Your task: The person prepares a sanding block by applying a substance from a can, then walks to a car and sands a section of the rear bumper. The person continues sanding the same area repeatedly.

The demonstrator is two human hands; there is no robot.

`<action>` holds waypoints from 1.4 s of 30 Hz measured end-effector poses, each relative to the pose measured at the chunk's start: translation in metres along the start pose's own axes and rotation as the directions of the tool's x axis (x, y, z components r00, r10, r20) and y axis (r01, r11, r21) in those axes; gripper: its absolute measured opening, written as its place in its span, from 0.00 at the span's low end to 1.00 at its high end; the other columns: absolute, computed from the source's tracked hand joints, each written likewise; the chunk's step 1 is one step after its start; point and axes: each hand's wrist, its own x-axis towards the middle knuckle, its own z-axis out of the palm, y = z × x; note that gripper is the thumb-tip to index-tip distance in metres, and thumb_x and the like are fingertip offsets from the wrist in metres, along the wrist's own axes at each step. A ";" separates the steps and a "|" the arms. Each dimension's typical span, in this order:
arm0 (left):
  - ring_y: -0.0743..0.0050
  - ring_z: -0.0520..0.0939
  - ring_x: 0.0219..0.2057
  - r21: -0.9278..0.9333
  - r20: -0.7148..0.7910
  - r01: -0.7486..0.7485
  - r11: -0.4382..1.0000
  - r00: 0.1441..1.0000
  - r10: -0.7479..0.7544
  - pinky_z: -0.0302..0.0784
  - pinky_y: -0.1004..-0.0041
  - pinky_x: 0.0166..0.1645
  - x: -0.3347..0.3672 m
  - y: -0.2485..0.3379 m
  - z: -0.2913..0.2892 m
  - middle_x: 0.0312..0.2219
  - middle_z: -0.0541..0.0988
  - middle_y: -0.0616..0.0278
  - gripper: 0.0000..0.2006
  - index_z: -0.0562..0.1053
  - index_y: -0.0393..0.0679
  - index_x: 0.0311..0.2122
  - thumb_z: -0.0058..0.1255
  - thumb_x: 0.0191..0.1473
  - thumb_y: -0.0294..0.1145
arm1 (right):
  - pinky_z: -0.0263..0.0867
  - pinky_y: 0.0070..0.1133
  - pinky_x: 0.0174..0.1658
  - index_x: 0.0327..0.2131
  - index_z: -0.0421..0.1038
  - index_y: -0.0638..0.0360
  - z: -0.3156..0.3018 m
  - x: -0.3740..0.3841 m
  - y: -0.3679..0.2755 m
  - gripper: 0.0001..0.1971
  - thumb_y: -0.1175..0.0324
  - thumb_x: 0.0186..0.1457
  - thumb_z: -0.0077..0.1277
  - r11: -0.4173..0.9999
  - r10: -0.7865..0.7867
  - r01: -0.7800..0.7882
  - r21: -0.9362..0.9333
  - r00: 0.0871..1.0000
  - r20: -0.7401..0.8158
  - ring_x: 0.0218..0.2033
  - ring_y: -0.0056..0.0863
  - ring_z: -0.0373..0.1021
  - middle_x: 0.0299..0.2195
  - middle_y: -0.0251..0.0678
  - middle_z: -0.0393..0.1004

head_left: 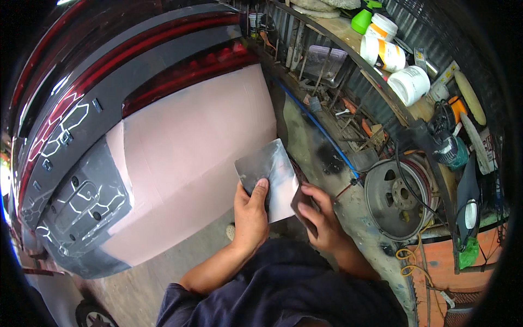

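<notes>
My left hand grips a thin grey rectangular sheet, thumb flat on its upper face. The sheet looks like sandpaper, with pale pinkish smears across its right half. At its right edge, the fingers of my right hand are closed on a dark brown piece. Whether that piece is a folded part of the same sheet or a separate one, I cannot tell. Just beyond the sheet to the left stands a car's rear panel, coated in matt pale pink, below a red tail light.
A wooden shelf at the upper right bears white tubs and a green spray bottle. Below it a wheel rim rests near a blue rod. A yellow coiled hose hangs at lower right.
</notes>
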 end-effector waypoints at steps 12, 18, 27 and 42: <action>0.83 0.71 0.46 0.457 0.151 -0.200 0.867 0.978 0.146 0.67 0.78 0.53 -0.071 -0.018 0.000 0.46 0.76 0.65 0.17 0.67 0.36 0.56 0.41 0.69 0.35 | 0.56 0.41 0.64 0.54 0.70 0.48 -0.078 -0.029 0.023 0.24 0.76 0.52 0.52 0.947 0.012 0.009 -0.320 0.998 0.062 0.60 0.43 0.62 0.55 0.39 0.67; 0.80 0.75 0.40 0.598 0.172 -0.256 0.760 0.967 0.190 0.72 0.75 0.47 -0.088 -0.027 0.021 0.38 0.81 0.60 0.18 0.69 0.36 0.55 0.40 0.70 0.38 | 0.53 0.45 0.65 0.51 0.73 0.44 -0.077 -0.009 0.008 0.20 0.69 0.54 0.48 0.889 -0.169 0.273 -0.367 0.942 0.290 0.60 0.39 0.62 0.53 0.34 0.68; 0.77 0.72 0.24 0.745 0.088 -0.360 0.562 0.887 0.452 0.70 0.67 0.30 -0.095 -0.016 0.022 0.21 0.75 0.52 0.15 0.70 0.34 0.49 0.44 0.68 0.37 | 0.56 0.48 0.63 0.49 0.75 0.47 -0.049 -0.062 -0.010 0.18 0.70 0.52 0.50 0.922 -0.284 0.368 -0.121 0.854 0.435 0.57 0.41 0.65 0.51 0.36 0.70; 0.79 0.77 0.42 -0.053 -0.215 -0.166 0.985 0.965 0.151 0.75 0.73 0.48 -0.121 -0.080 0.018 0.44 0.77 0.61 0.15 0.67 0.37 0.52 0.47 0.66 0.34 | 0.60 0.46 0.60 0.55 0.66 0.43 -0.056 -0.080 -0.008 0.29 0.79 0.48 0.58 0.974 -0.213 0.198 0.108 0.965 0.155 0.58 0.55 0.62 0.55 0.47 0.63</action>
